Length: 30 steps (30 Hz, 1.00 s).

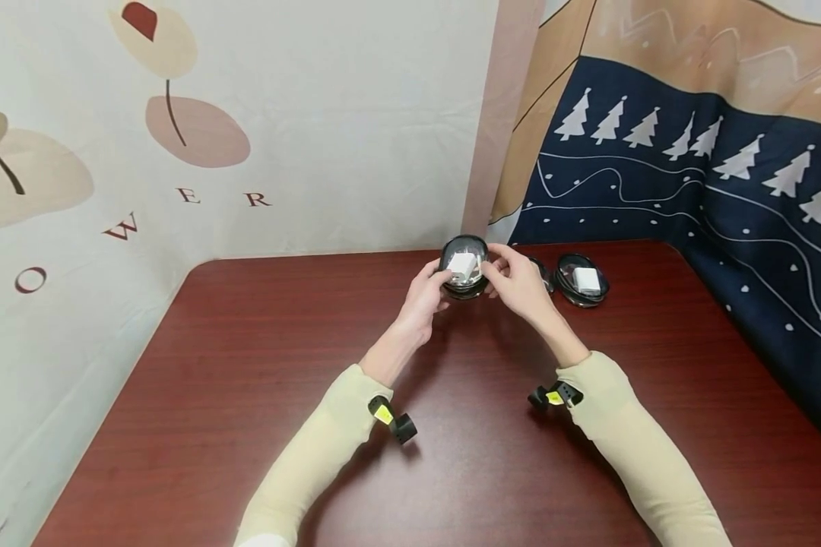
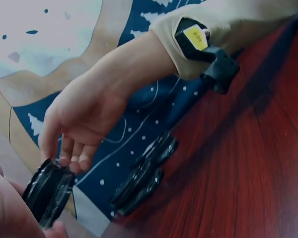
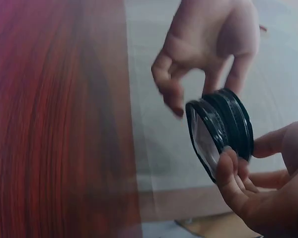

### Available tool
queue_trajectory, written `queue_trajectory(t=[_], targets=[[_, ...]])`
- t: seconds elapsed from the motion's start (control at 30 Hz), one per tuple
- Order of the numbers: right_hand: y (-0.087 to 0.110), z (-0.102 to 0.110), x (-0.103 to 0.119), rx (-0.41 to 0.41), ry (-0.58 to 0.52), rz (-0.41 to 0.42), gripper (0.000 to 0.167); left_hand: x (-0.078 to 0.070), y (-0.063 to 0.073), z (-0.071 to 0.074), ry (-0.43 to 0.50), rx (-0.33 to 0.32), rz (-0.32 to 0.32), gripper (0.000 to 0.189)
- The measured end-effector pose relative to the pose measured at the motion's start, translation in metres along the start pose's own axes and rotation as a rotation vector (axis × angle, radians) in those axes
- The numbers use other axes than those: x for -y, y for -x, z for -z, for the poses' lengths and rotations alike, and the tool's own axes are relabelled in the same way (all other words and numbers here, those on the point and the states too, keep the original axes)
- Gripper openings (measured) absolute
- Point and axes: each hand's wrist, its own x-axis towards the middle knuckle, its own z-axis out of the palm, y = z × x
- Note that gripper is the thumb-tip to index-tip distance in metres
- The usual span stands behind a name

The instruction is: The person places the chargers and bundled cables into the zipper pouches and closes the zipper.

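Observation:
A round black zip case (image 1: 464, 267) with a clear window and a white block inside is held up near the table's back edge. My left hand (image 1: 420, 300) grips its left side, thumb on the front. The fingertips of my right hand (image 1: 520, 281) pinch its right rim. In the left wrist view, the case (image 2: 48, 193) shows edge-on between the left hand (image 2: 12, 208) and the right hand (image 2: 84, 111). Seen from the right wrist, the case (image 3: 221, 129) is tilted, with the right hand (image 3: 273, 183) at its lower edge and the left hand (image 3: 208, 39) above.
Just right of my hands, another round case (image 1: 583, 281) with a white block lies on the dark red table (image 1: 301, 365). One more case (image 1: 543, 275) beside it is partly hidden by my right hand. Printed cloths (image 1: 356, 137) hang behind the table.

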Motion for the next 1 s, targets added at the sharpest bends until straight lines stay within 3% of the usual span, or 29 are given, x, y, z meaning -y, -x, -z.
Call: queue_trajectory(t=[0.17,0.5,0.77,1.0], targets=[[-0.011,0.002,-0.015,0.091,0.005,-0.015,0.045,0.008,-0.013,0.003,0.046,-0.015,-0.019,0.037],[-0.028,-0.002,-0.035,0.186,0.071,-0.097,0.044,0.027,-0.032,0.005,0.065,0.031,0.064,0.046],[-0.032,-0.007,-0.044,0.207,0.189,-0.132,0.041,0.036,-0.039,0.005,0.084,0.072,0.121,0.044],[-0.035,-0.01,-0.046,0.234,0.23,-0.161,0.041,0.037,-0.038,0.003,0.048,0.091,0.116,0.041]])
